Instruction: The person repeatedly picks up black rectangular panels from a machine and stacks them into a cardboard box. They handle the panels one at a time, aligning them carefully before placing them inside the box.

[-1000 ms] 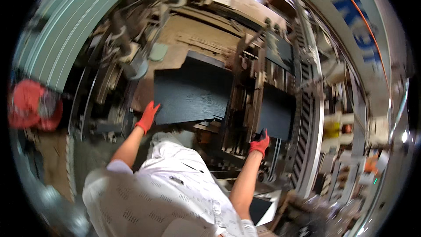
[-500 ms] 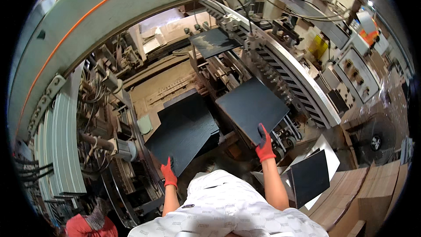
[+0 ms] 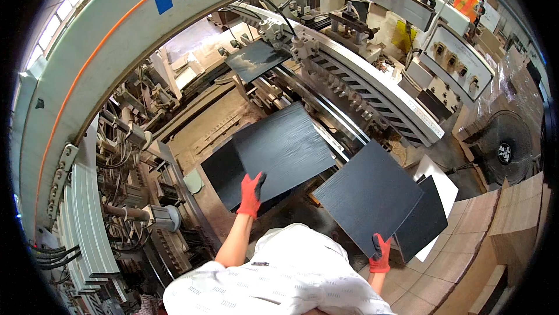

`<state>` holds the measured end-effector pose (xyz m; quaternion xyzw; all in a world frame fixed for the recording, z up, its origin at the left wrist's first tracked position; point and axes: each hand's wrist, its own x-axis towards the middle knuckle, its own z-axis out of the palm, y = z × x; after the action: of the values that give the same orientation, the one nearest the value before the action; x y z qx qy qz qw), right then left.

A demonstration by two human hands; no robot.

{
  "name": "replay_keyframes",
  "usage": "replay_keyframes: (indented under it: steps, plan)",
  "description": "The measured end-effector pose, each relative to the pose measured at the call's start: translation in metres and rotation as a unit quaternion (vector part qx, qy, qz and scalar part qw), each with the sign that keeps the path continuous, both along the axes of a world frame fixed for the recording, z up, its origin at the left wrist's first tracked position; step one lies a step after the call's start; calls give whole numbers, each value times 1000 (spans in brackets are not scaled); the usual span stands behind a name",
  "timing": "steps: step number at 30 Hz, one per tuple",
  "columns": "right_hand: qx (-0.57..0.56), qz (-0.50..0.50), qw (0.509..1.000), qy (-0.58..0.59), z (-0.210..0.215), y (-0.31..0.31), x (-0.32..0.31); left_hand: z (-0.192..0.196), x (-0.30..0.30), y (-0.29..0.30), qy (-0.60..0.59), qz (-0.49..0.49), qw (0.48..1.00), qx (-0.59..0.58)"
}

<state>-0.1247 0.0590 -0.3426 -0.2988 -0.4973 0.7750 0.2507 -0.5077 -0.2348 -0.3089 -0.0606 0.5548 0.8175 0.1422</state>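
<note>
My left hand [image 3: 251,194], in a red glove with dark fingertips, grips the near edge of a black rectangular panel [image 3: 285,146]. That panel lies tilted over another black panel [image 3: 220,169] and reaches toward the machine's rails. My right hand [image 3: 379,254], gloved alike, is closed on the near corner of a second black board [image 3: 372,193], thumb on top. The fingers underneath are hidden in both hands. The right-hand board partly covers a further black board [image 3: 428,216] at the right, with a white sheet [image 3: 437,178] behind it.
Metal rails [image 3: 332,114] run from the near right toward another dark panel [image 3: 256,59] at the back. A striped machine beam [image 3: 372,94] crosses the right side. Stacked brown boards [image 3: 466,227] and a black fan [image 3: 503,149] stand at right. Grey metal profiles [image 3: 90,210] are at left.
My right hand has drawn its board off the rails, right and toward me, over the boards there. My left hand has shifted its panel right, toward the rails. The view has turned too.
</note>
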Motion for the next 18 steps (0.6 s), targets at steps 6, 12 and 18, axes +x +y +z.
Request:
replay_keyframes:
  steps: [6, 12, 18]
  plan:
    - [15, -150, 988, 18, 19, -13, 20, -18, -36, 158, 18, 46, 997, -58]
    - [37, -212, 977, 11, 25, -39, 41, -67, -84, 229, 39, 154, 985, 64]
    - [223, -221, 947, -62, -21, -44, 79, -84, -134, 242, 65, 192, 979, 30]
